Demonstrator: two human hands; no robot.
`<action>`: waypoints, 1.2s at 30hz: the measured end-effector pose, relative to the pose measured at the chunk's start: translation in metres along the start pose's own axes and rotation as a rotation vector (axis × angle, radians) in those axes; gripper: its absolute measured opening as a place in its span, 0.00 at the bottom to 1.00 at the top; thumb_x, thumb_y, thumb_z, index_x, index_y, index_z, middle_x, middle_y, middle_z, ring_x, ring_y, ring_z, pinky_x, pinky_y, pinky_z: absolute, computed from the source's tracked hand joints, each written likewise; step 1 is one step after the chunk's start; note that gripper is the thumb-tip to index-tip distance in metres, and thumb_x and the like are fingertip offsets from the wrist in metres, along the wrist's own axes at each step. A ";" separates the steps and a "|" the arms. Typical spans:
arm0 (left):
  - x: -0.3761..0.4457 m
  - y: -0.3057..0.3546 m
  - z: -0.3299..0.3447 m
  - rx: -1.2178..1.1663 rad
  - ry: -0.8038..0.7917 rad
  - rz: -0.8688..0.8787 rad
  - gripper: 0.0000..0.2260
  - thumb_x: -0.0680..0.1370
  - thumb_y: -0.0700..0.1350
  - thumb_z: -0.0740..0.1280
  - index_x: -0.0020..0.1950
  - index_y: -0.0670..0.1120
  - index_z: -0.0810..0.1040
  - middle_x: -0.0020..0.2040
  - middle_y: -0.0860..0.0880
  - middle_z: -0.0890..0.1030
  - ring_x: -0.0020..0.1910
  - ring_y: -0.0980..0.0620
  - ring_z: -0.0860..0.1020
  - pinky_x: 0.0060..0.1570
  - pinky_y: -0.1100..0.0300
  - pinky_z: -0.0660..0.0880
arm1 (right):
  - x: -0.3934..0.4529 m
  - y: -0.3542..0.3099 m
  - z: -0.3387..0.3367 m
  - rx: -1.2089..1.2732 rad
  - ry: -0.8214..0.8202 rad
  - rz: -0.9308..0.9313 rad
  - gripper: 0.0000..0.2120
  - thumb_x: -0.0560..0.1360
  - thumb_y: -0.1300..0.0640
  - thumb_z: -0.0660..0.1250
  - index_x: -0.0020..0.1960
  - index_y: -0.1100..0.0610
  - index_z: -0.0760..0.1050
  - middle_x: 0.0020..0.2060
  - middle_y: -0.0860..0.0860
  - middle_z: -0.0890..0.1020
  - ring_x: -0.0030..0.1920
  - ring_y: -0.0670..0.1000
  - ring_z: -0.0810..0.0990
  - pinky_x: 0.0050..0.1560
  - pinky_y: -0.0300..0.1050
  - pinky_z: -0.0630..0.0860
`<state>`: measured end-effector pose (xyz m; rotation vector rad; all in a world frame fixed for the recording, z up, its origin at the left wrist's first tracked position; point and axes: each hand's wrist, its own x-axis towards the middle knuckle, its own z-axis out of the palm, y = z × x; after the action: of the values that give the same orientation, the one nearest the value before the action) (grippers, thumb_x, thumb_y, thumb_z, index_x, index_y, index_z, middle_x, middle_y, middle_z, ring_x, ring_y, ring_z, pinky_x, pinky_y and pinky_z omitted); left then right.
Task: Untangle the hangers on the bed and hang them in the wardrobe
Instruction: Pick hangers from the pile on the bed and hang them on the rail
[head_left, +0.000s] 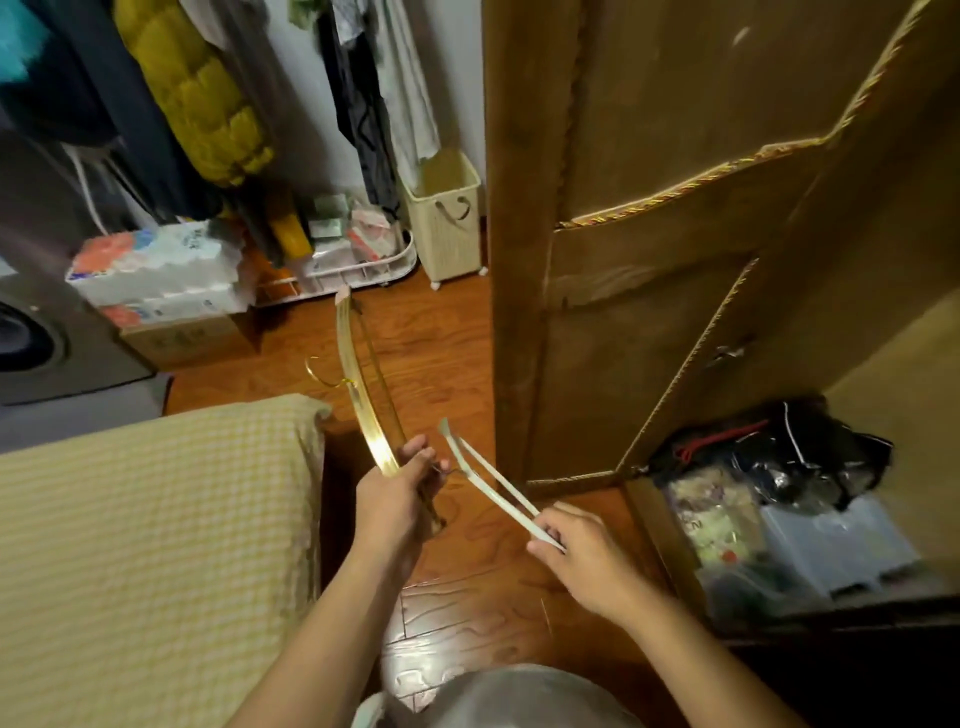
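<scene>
The wardrobe (675, 234) fills the frame from twelve to four o'clock, its door swung open and bags and boxes piled on its floor; the rail itself is out of view. The bed (156, 545) lies at eight o'clock, and no hangers show on the part of it that is visible. Between them, over the wooden floor (441, 338), the person holds two hangers. The wooden hanger (363, 395) is the larger: its long axis runs from the left hand (395, 493) up toward eleven o'clock, its metal hook (322, 371) jutting out toward nine o'clock, and the left grip is wrapped round its lower end. The white hanger (488, 483) is slimmer, its long axis running from the right hand (576, 545) up toward ten o'clock, so its far tip ends just beside the left hand's fingers; the right grip pinches its near end. The two hangers form a V and come nearest at the left hand, where a thin dark wire seems to join them, though that is too small to tell. Judging by this, the parting should pull toward four o'clock, to the wardrobe, which the right hand is nearer.
</scene>
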<state>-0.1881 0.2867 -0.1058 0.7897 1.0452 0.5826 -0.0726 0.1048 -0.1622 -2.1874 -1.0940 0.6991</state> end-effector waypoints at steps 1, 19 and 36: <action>0.000 -0.003 0.003 -0.009 -0.014 0.005 0.09 0.79 0.36 0.67 0.58 0.43 0.79 0.37 0.47 0.82 0.37 0.50 0.81 0.32 0.61 0.75 | 0.000 0.007 -0.001 0.003 0.005 0.003 0.04 0.76 0.54 0.70 0.43 0.50 0.77 0.39 0.41 0.74 0.41 0.39 0.74 0.39 0.33 0.69; 0.126 -0.079 -0.113 1.002 -0.298 -0.805 0.12 0.81 0.41 0.65 0.62 0.37 0.74 0.36 0.40 0.76 0.23 0.48 0.72 0.22 0.63 0.68 | -0.063 0.045 0.103 -0.146 0.017 0.834 0.13 0.81 0.48 0.62 0.59 0.52 0.79 0.56 0.51 0.82 0.56 0.51 0.80 0.53 0.42 0.75; -0.055 0.009 0.279 1.520 -1.334 0.392 0.31 0.77 0.34 0.62 0.78 0.52 0.63 0.65 0.40 0.78 0.51 0.42 0.83 0.43 0.54 0.80 | -0.232 -0.045 -0.171 -0.117 1.167 0.980 0.10 0.77 0.53 0.66 0.56 0.49 0.82 0.49 0.52 0.83 0.52 0.56 0.80 0.53 0.49 0.76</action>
<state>0.0451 0.1694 0.0086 2.2701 -0.1584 -0.6210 -0.1031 -0.1118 0.0310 -2.5068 0.5651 -0.3654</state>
